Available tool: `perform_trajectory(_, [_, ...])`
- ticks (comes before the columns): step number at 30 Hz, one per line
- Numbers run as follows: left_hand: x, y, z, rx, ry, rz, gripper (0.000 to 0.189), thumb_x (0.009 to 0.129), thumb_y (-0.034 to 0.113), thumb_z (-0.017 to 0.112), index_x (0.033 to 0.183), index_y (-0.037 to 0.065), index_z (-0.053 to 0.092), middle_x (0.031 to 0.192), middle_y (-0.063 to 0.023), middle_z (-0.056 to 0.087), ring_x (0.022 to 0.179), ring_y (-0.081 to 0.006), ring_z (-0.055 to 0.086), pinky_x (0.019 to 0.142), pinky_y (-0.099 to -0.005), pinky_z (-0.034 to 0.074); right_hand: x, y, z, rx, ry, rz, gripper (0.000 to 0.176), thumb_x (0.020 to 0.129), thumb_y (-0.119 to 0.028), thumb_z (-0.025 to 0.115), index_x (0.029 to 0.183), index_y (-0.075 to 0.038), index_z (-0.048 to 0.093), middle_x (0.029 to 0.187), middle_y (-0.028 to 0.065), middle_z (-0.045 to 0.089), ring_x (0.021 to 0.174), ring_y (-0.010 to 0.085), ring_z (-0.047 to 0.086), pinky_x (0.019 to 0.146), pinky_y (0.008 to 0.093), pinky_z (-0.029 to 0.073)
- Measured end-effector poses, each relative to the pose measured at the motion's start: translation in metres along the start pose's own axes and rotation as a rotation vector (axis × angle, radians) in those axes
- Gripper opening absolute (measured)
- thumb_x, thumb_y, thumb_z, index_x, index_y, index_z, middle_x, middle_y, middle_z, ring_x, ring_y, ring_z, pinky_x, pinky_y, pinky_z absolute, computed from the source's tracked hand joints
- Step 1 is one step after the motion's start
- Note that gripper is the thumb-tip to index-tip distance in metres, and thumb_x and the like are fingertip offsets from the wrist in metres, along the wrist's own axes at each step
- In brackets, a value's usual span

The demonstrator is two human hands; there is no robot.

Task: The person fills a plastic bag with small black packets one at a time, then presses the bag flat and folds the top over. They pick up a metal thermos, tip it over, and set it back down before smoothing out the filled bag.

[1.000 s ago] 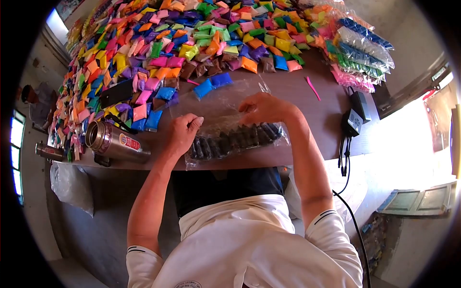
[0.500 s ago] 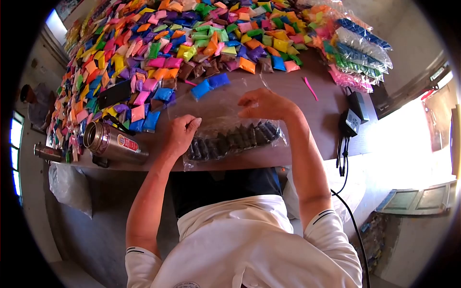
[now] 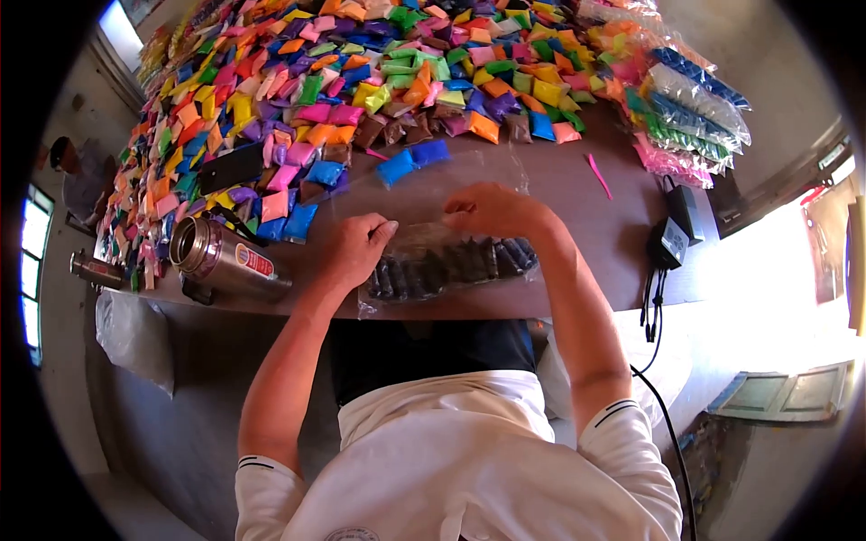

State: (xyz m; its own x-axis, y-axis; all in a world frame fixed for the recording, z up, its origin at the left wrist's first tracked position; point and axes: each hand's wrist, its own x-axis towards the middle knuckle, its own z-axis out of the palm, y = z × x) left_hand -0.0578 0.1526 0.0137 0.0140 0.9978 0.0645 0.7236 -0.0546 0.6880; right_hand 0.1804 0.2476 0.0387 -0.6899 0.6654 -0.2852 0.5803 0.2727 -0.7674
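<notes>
White short-sleeved shirt [image 3: 451, 451], dark sleeve stripes [image 3: 613, 412] (thin ones), round chest emblem [image 3: 352, 534], black legwear [image 3: 424, 356]

This looks like a small packing workshop, with a great heap of bright little packets [image 3: 316, 108] spread over a brown tabletop [image 3: 577, 261], filled clear bags [image 3: 690, 104] stacked at its right end, and plain, marked walls [image 3: 758, 54] around it.
</notes>
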Motion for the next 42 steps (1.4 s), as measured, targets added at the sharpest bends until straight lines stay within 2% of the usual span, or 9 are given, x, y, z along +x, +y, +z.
perform_trajectory(5, [0.000, 0.006, -0.003, 0.053, -0.021, -0.039, 0.031, 0.095, 0.028, 0.059, 0.093, -0.002, 0.065, 0.077, -0.0177, 0.064, 0.071, -0.0293, 0.062, 0.067, -0.0369, 0.046, 0.021, 0.000, 0.013, -0.378, -0.005, -0.187, 0.033, 0.092, -0.034, 0.057, 0.108, -0.007, 0.067, 0.099, 0.0139, 0.069, 0.092, 0.0301, 0.065, 0.082, 0.0385, 0.050])
perform_trajectory(18, [0.006, -0.011, 0.002, 0.050, -0.026, 0.009, 0.021, 0.093, 0.017, 0.059, 0.093, -0.003, 0.065, 0.080, -0.0199, 0.065, 0.072, -0.0272, 0.063, 0.067, -0.0359, 0.046, 0.044, -0.008, 0.048, -0.285, -0.043, -0.276, 0.033, 0.089, -0.030, 0.054, 0.107, -0.006, 0.067, 0.106, 0.0208, 0.066, 0.103, 0.0399, 0.060, 0.088, 0.0470, 0.047])
perform_trajectory(21, [0.005, -0.006, -0.003, -0.008, -0.053, -0.021, 0.020, 0.092, 0.016, 0.059, 0.099, -0.002, 0.065, 0.083, -0.0192, 0.066, 0.075, -0.0233, 0.063, 0.071, -0.0349, 0.047, 0.047, -0.018, 0.048, -0.196, -0.020, -0.273, 0.034, 0.088, -0.031, 0.055, 0.107, -0.005, 0.067, 0.105, 0.0213, 0.066, 0.100, 0.0383, 0.062, 0.086, 0.0442, 0.048])
perform_trajectory(23, [0.006, -0.003, -0.001, -0.089, -0.082, -0.043, 0.021, 0.092, 0.016, 0.059, 0.103, -0.001, 0.065, 0.086, -0.0191, 0.067, 0.078, -0.0220, 0.064, 0.073, -0.0344, 0.047, 0.048, -0.031, 0.043, -0.089, -0.159, -0.318, 0.037, 0.088, -0.024, 0.060, 0.119, -0.004, 0.058, 0.105, 0.0127, 0.065, 0.096, 0.0270, 0.062, 0.084, 0.0371, 0.049])
perform_trajectory(27, [0.004, -0.003, -0.002, -0.125, -0.007, 0.024, 0.025, 0.093, 0.020, 0.058, 0.107, 0.001, 0.065, 0.088, -0.0221, 0.066, 0.081, -0.0315, 0.066, 0.074, -0.0377, 0.049, 0.066, -0.032, 0.050, 0.215, -0.282, -0.403, 0.043, 0.082, -0.019, 0.064, 0.121, -0.002, 0.055, 0.101, 0.0069, 0.064, 0.091, 0.0170, 0.060, 0.080, 0.0300, 0.049])
perform_trajectory(29, [0.003, -0.002, 0.000, -0.130, -0.022, 0.014, 0.024, 0.093, 0.020, 0.057, 0.107, 0.002, 0.065, 0.089, -0.0226, 0.066, 0.084, -0.0321, 0.067, 0.075, -0.0374, 0.049, 0.067, -0.037, 0.047, 0.278, -0.408, -0.194, 0.045, 0.079, -0.016, 0.065, 0.120, -0.001, 0.056, 0.101, 0.0041, 0.063, 0.090, 0.0122, 0.057, 0.078, 0.0257, 0.048])
perform_trajectory(36, [0.001, -0.003, 0.000, -0.077, 0.018, -0.002, 0.023, 0.092, 0.018, 0.056, 0.106, 0.002, 0.066, 0.091, -0.0224, 0.067, 0.086, -0.0336, 0.067, 0.075, -0.0373, 0.049, 0.088, -0.017, 0.060, 0.433, -0.512, -0.217, 0.044, 0.074, -0.009, 0.066, 0.117, -0.002, 0.058, 0.103, 0.0020, 0.063, 0.092, 0.0102, 0.056, 0.078, 0.0249, 0.047])
perform_trajectory(38, [0.000, 0.000, 0.000, -0.080, 0.024, 0.014, 0.023, 0.092, 0.018, 0.056, 0.105, 0.002, 0.067, 0.091, -0.0223, 0.067, 0.086, -0.0338, 0.067, 0.075, -0.0375, 0.049, 0.095, -0.008, 0.071, 0.393, -0.405, -0.454, 0.032, 0.075, -0.018, 0.067, 0.104, -0.004, 0.065, 0.084, -0.0017, 0.063, 0.071, 0.0115, 0.055, 0.062, 0.0264, 0.045])
perform_trajectory(42, [0.000, 0.006, -0.003, -0.098, -0.011, -0.027, 0.024, 0.092, 0.018, 0.057, 0.104, 0.000, 0.067, 0.091, -0.0224, 0.067, 0.086, -0.0336, 0.067, 0.075, -0.0374, 0.049, 0.101, -0.006, 0.068, 0.428, -0.475, -0.419, 0.036, 0.074, -0.018, 0.068, 0.106, -0.003, 0.065, 0.087, 0.0008, 0.064, 0.074, 0.0128, 0.056, 0.067, 0.0284, 0.047])
